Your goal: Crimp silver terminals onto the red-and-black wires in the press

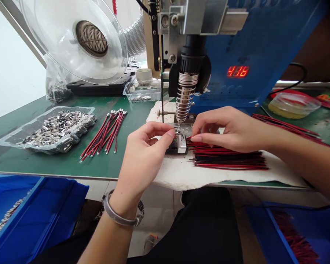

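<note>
1. Blue bins (59,209) sit below the tabletop (63,161).
2. Left hand (143,156): thumb and forefinger nearly meet at the metal fixture (182,145); pinch unclear.
3. Right hand (225,128): fingers bent close together over red-black wires (231,161) on white cloth (178,176); cannot tell whether gripping.
4. Spring-wrapped tool (184,96) blocks space above the fixture.
5. Leftward, connector tray (13,140).
6. Behind, clear hood (55,40), blue machine (225,47).

pale wall, green table, tiled floor

a plain white wall (11,69) fills the upper left of the frame, with a slanting gray bar (19,29) along it. a green table (57,161) spans the middle, its front edge thin and lighter. below, at lower center, a light tiled floor (162,209) shows thin seams. the upper left is bright, the upper right corner dark.
</note>
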The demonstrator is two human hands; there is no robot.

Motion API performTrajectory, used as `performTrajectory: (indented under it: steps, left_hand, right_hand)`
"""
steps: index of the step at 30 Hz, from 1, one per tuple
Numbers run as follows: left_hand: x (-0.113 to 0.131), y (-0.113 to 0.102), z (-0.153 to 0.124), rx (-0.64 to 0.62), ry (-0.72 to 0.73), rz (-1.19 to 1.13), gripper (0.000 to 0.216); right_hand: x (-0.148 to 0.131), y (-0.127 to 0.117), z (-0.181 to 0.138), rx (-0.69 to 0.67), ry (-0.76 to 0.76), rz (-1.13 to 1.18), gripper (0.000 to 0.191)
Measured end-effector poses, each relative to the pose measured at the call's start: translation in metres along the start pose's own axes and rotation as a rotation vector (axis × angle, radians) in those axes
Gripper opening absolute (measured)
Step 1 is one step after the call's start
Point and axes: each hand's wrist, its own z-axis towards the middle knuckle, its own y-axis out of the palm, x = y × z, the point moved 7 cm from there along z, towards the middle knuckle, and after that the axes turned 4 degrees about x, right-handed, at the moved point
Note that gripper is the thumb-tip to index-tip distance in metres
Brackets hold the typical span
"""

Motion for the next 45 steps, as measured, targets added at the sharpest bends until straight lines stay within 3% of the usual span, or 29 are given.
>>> performTrajectory:
  steps: [7,21,30,35,45]
  left_hand:
    - [-0.003,-0.003,0.000,0.009,0.014,-0.062,0.014]
    - [0.001,-0.001,-0.001,0.003,0.009,-0.043,0.018]
    - [-0.002,-0.002,-0.001,-0.007,0.017,-0.011,0.019]
    - [-0.002,-0.001,0.000,-0.018,0.014,-0.035,0.017]
    - [-0.002,-0.001,-0.001,-0.001,0.024,-0.035,0.016]
  right_hand:
    - [0.000,-0.002,0.001,0.077,-0.069,-0.032,0.021]
    - [-0.012,-0.003,-0.005,0.281,-0.013,-0.113,0.017]
    - [-0.021,0.003,-0.006,0.234,-0.126,-0.231,0.020]
    - [-0.015,-0.001,-0.007,0.307,-0.070,-0.309,0.014]
    - [-0.026,-0.002,-0.013,0.413,-0.119,-0.342,0.007]
